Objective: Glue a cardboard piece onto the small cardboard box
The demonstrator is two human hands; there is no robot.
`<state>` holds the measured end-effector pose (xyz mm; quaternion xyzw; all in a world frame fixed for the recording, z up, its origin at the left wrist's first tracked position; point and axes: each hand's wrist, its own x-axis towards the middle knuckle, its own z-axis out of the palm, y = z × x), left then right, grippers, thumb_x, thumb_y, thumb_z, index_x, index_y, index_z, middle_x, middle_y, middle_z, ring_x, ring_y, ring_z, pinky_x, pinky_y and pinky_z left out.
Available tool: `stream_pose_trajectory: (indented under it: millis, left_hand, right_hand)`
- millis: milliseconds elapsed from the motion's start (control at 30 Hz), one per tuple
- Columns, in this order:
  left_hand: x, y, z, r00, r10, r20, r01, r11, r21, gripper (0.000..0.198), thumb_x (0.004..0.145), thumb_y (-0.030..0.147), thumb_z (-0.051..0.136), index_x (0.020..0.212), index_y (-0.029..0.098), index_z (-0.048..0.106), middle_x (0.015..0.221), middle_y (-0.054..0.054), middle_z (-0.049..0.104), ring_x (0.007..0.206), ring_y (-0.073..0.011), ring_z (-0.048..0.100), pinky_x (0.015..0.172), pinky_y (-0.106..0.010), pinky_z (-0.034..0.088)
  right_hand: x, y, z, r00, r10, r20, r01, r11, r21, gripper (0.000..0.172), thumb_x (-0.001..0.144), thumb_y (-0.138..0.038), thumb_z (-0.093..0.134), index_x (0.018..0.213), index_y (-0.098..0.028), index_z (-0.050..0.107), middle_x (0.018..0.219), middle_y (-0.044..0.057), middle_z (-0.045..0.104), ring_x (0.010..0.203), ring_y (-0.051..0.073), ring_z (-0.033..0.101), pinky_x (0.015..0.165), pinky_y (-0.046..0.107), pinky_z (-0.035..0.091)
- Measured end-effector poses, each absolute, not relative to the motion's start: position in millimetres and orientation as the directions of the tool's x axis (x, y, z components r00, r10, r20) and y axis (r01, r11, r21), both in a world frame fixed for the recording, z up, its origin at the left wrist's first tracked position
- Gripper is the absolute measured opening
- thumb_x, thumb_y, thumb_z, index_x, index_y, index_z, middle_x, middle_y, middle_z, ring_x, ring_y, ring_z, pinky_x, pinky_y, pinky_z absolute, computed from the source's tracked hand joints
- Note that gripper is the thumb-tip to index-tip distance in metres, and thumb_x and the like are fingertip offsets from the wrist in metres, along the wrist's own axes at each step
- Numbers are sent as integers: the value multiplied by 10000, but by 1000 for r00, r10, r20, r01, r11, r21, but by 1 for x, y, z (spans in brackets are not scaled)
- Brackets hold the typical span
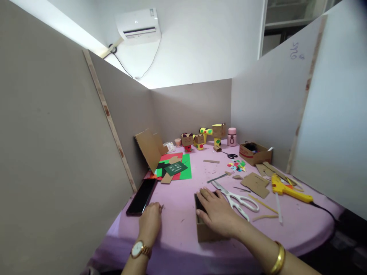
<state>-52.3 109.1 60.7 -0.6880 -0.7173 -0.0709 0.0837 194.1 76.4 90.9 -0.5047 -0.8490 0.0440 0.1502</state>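
My right hand point(217, 211) lies flat, fingers spread, on top of a small open cardboard box point(204, 230) near the front of the pink table point(177, 202). My left hand point(150, 222), with a watch on its wrist, rests on the table with its fingers curled under, just right of a black phone point(141, 196). What the curled fingers hold, if anything, is hidden. White-handled scissors point(237, 198) lie just right of my right hand.
A yellow glue gun point(288, 188) with its cord lies at the right. Cardboard pieces point(256, 184), coloured paper sheets point(174, 168), paper scraps point(236, 165), a cardboard box point(255, 153), small cardboard figures point(200, 139), a pink bottle point(231, 136) and black scissors point(231, 155) sit farther back. Grey partition walls point(57, 133) enclose the table.
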Motion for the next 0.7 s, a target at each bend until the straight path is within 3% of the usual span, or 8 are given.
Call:
stream_pose_trajectory:
  millis: [167,400,700]
  left_hand:
    - [-50,109,60,-8,967,255,1000,14,-21,190,913,202,467,866,129,637,899,-38,679,859,-167,647,810,-385,511]
    - [-32,100,69,1,926,377,996,-36,86,334,900,194,428,1187,62,537,1204,-177,563,1127,-269,524,966,-401,412]
    - [11,88,95,161,901,403,939,-266,220,421,913,311,392,1248,79,494,1255,-151,572,1187,-257,500,1027,-376,379]
  right_hand:
    - [194,76,90,-446,870,210,842,487,-233,538,935,-441,384,1382,-144,352,1464,150,362,1364,284,271,1080,556,215]
    - [195,79,89,-436,877,202,835,478,-271,542,935,-446,386,1386,-150,344,1470,145,350,1371,287,250,1089,562,179]
    - [202,82,95,-462,863,202,733,500,-461,532,915,-429,455,1369,-163,375,1477,135,341,1376,293,236,1096,576,153]
